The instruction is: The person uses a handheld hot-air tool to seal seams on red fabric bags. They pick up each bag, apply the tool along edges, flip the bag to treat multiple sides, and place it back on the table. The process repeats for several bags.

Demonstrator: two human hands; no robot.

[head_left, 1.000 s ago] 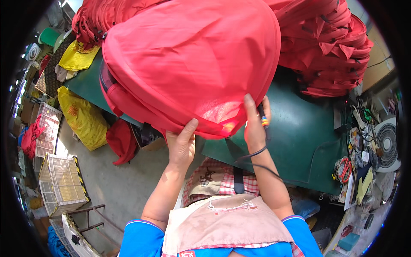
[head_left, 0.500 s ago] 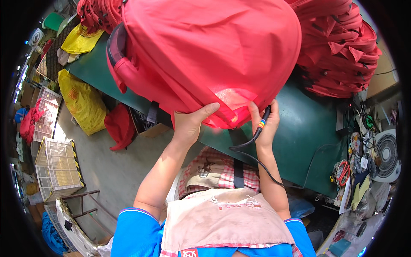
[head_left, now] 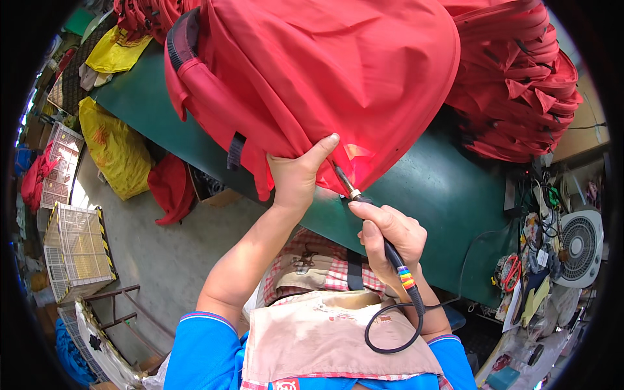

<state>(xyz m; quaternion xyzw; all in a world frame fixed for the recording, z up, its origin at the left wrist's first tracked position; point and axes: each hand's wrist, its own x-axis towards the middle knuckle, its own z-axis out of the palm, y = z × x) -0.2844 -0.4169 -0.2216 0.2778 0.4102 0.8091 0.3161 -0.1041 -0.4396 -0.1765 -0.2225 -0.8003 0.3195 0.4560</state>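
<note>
A large red backpack [head_left: 338,78] hangs over the near edge of the green table. My left hand [head_left: 294,179] grips its lower edge, thumb on top and the other fingers hidden behind the cloth. In my right hand [head_left: 398,237] is a soldering iron [head_left: 406,278] with a black handle, rainbow-striped tape and a black cord looping below. Its metal shaft points up and left at the bag's lower edge, close to my left thumb; whether the tip touches the cloth I cannot tell. A black strap end [head_left: 236,151] dangles from the bag's left side.
The green table [head_left: 448,195] lies under the bag. Stacked red bags [head_left: 520,97] rise at the far right. A white fan [head_left: 580,247] stands beside cluttered tools and cords on the right. Left are a yellow plastic bag [head_left: 117,153] and wire crates [head_left: 79,250].
My right hand has turned and dropped, bringing the iron's shaft from hidden to pointing at the cloth by my left thumb. My left hand stays on the backpack, its hold shifted little.
</note>
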